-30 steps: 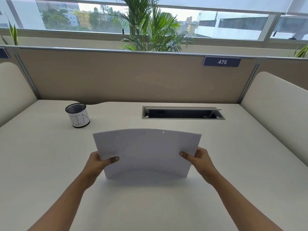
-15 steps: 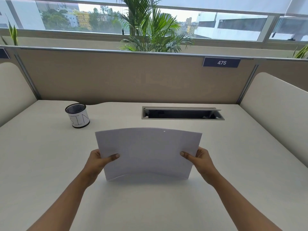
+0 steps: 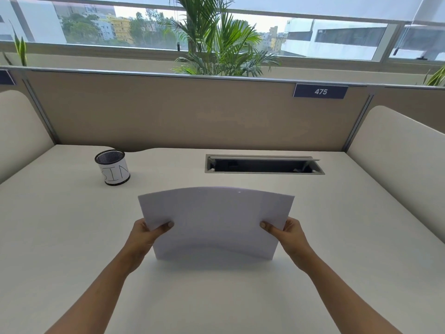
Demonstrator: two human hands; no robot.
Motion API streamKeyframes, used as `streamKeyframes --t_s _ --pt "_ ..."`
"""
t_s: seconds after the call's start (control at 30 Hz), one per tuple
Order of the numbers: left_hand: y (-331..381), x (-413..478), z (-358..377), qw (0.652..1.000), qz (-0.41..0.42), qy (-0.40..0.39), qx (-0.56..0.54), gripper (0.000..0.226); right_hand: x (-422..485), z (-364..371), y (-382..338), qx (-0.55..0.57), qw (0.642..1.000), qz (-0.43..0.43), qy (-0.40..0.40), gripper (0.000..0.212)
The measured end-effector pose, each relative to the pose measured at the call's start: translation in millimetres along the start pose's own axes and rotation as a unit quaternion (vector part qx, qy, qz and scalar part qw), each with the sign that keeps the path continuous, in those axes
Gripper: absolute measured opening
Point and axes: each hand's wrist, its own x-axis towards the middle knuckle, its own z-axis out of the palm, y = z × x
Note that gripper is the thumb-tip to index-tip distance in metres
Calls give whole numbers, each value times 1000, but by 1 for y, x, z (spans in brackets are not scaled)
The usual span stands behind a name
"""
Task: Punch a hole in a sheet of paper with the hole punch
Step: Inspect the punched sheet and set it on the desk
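Above the middle of the pale counter (image 3: 72, 225), a white sheet of paper (image 3: 216, 220) is held up, its face toward the camera and its long edges horizontal. The left hand (image 3: 144, 233) grips the sheet's left edge, thumb on the near face and fingers behind. The right hand (image 3: 287, 233) grips the right edge likewise. The sheet bows, its top edge arched. A small bright spot (image 3: 239, 192) lies just under the top edge, right of centre; whether it is a hole cannot be told. The lower edge is close over the counter with shadow beneath; contact cannot be told.

A mesh cup (image 3: 112, 167) with a hand-lettered white label stands upright at far left, well apart from the sheet. Beyond the sheet, a cable slot (image 3: 263, 164) is set into the counter. A partition (image 3: 168, 116) closes the far side and bears a plate marked 475 (image 3: 320, 92). A palm (image 3: 216, 44) stands behind it
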Motion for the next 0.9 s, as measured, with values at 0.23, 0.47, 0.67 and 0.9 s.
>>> streamKeyframes --t_s 0.23,0.47,0.67,0.9 --pt "6 -2 4 998 9 14 -53 12 1 -8 -9 -9 1000 -13 -13 11" --pt "10 -3 12 986 35 48 -158 20 7 -16 -16 -4 998 -5 -59 30" --pt "11 -6 33 966 28 72 -246 21 7 -3 -21 153 986 -19 -60 15" --pt "5 -14 59 962 4 40 -270 20 2 29 -20 187 981 -32 -31 45"
